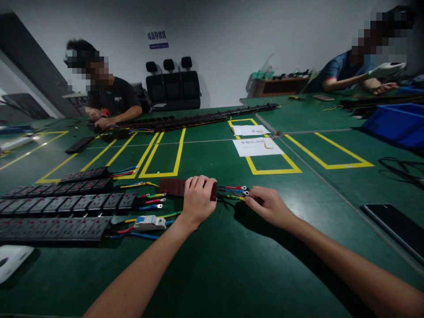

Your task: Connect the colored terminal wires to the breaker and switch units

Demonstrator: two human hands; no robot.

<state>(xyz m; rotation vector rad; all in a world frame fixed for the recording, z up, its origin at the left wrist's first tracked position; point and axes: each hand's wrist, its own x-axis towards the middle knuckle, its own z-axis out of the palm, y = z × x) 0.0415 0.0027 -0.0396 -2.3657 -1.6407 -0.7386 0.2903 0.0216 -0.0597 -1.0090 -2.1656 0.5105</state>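
Just right of the rows of sockets, my left hand (199, 198) is wrapped over the right end of a short dark red socket block (171, 186). Red, blue and yellow-green wires (228, 190) with metal ring terminals come out of that end. My right hand (270, 202) pinches at the wire tips, thumb against the finger, closest to the yellow-sleeved wire end (241, 198). Exactly which terminal sits between those fingers is partly hidden. Black socket strips (76, 204) lie at the left, their coloured wires pointing toward the block.
A white circuit breaker (145, 222) is on the wires of the nearest strip. Paper sheets (258, 148) lie ahead, a phone (395, 227) and a blue bin (397, 126) at right. A long black strip (198, 118) crosses the back; two co-workers sit beyond.
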